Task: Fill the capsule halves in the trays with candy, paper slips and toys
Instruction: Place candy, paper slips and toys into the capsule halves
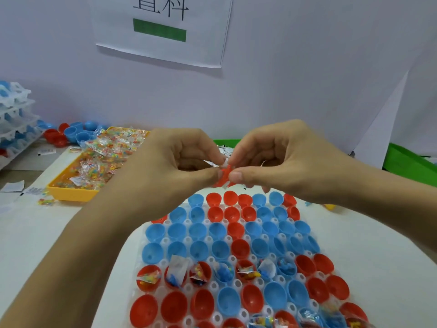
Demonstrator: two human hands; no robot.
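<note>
My left hand [186,162] and right hand [267,159] meet above the tray [227,242], both pinching a small red toy [223,177]. If either pinch slips, I judge it drops into an already filled capsule half [199,273].

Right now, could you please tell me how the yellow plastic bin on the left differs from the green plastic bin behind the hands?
The yellow plastic bin lies in plain view, heaped with clear packets of coloured candy; the green plastic bin is mostly hidden behind the hands, showing only its rim and some paper slips. The yellow bin sits nearer the tray's left side, the green one further back by the wall. Both are open-topped supply bins.
</note>
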